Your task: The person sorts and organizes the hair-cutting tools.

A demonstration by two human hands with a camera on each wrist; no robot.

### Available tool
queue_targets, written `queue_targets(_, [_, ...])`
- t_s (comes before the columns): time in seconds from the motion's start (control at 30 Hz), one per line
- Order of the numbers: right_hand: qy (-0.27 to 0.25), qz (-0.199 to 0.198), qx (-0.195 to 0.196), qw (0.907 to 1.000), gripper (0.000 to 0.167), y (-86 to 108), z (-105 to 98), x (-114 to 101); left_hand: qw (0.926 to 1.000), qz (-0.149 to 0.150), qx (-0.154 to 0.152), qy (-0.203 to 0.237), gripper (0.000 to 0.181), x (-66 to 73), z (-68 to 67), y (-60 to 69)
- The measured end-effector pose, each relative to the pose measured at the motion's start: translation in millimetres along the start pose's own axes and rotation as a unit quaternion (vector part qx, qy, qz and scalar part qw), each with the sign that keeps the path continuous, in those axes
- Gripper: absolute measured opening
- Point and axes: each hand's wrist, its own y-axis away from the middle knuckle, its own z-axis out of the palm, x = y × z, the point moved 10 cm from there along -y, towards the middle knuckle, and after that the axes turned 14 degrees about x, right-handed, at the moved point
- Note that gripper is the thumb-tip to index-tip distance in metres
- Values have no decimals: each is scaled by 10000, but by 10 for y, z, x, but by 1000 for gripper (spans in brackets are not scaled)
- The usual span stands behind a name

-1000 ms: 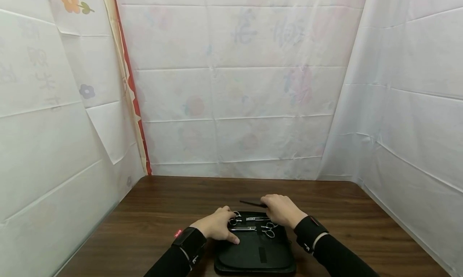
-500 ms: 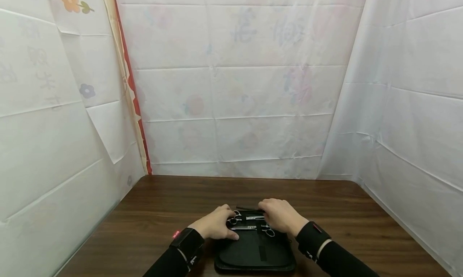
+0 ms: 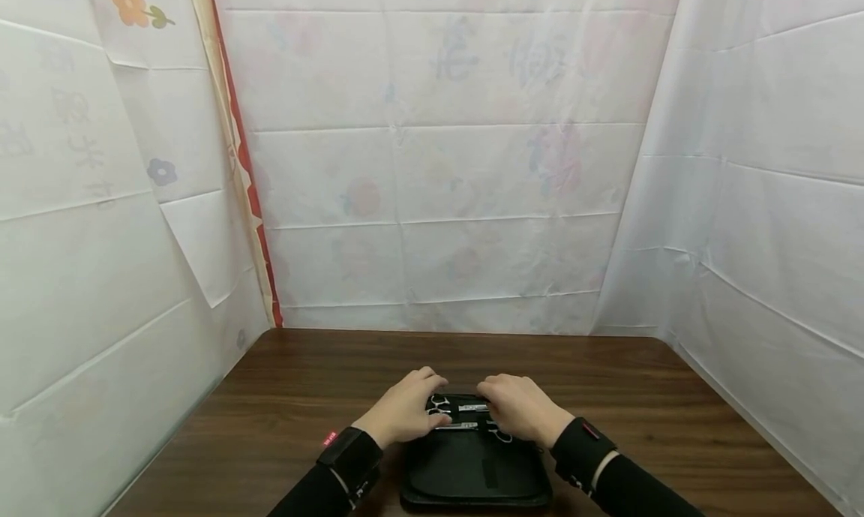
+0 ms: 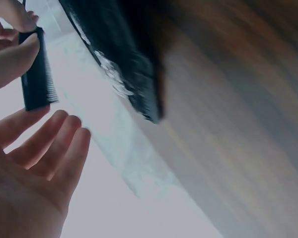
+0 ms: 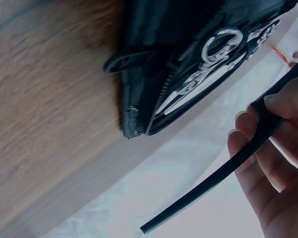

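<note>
Right hand pinches slim-handled black comb; left hand, fingers extended, at its toothed end. Below grip: silver scissors already seated in black zippered case; comb outside.

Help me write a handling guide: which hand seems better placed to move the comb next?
Probably the right hand: its thumb and fingers pinch the comb. The left hand has its fingers extended near the comb's toothed end, so looks better suited to guiding it.
</note>
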Motion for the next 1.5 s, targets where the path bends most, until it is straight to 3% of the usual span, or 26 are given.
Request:
queue_targets(0.23, [-167, -141, 18, 9998, 12, -23, -2, -113, 9977, 600, 126, -295, 28, 308, -17, -49])
queue_targets(0.53, [-333, -188, 124, 9992, 13, -35, -15, -198, 9851, 1305, 416, -1043, 11, 477, 20, -43])
queue_targets(0.87, [-358, -220, 147, 9990, 12, -33, -35, -258, 9840, 1168, 156, -1338, 11, 478, 84, -34])
queue_targets(1.1, [-468, -161, 98, 9987, 13, -41, -43, -262, 9834, 1271, 69, -1293, 15, 483, 97, -19])
queue_targets(1.3, [-660, -156, 67, 9977, 11, -22, -54, -273, 9941, 762, -449, -630, 11, 413, 159, -2])
queue_targets(1.5, [-715, -260, 147, 9970, 10, -3, -87, -312, 9949, 417, -836, -391, 12, 350, 201, 27])
